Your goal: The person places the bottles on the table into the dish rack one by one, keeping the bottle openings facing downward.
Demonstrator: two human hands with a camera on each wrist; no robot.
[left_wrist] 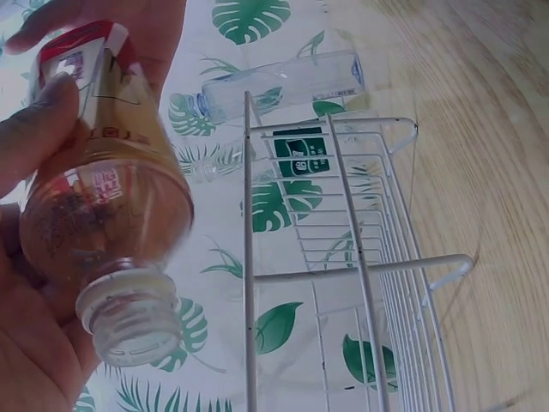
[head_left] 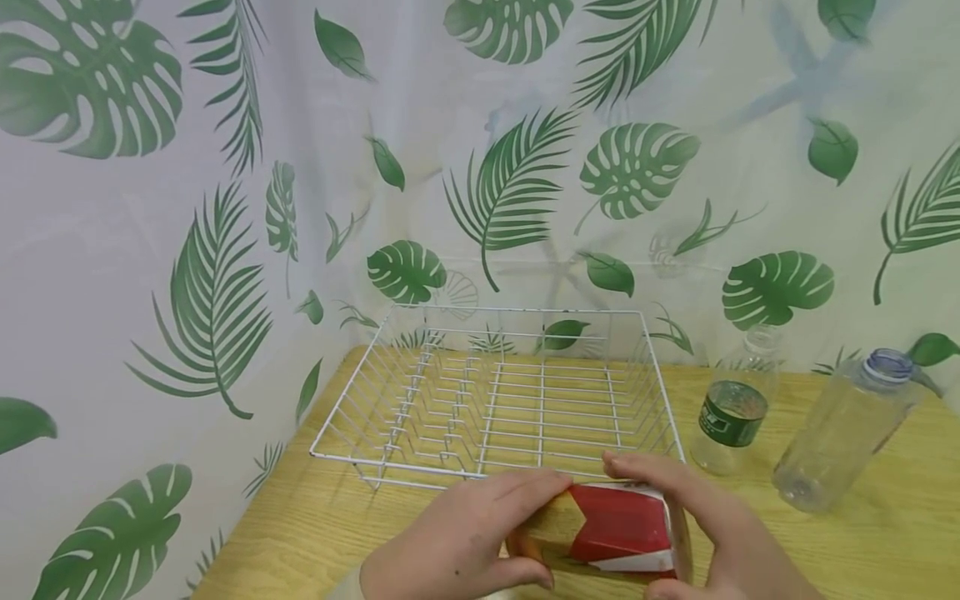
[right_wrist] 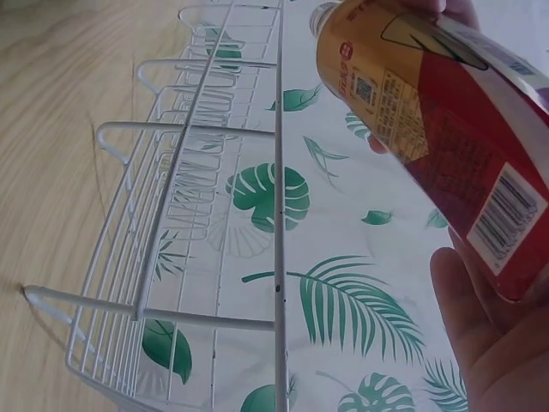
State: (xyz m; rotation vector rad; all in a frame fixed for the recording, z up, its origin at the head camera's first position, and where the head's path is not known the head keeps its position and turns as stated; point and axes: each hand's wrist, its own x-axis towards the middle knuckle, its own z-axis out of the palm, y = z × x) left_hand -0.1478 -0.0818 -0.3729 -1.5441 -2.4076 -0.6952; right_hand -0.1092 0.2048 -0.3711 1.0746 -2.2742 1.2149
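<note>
A drink bottle (head_left: 622, 529) with a red, white and tan label lies on its side between my hands, in front of the wire rack. My left hand (head_left: 465, 533) grips it round the neck-side half, thumb on the near side. The bottle's bare threaded neck (left_wrist: 133, 322) with a white ring points toward the camera in the left wrist view. My right hand (head_left: 727, 533) is spread around the base end, its index finger over the top and thumb below. In the right wrist view, a barcode (right_wrist: 506, 215) shows near the base, and the right hand's fingers lie loose beside it.
A white wire dish rack (head_left: 540, 417) stands on the wooden table (head_left: 300, 533). To its right are a clear bottle with a green label (head_left: 735, 412) and a taller clear bottle (head_left: 840, 437). A leaf-patterned sheet (head_left: 450, 208) hangs behind and at the left.
</note>
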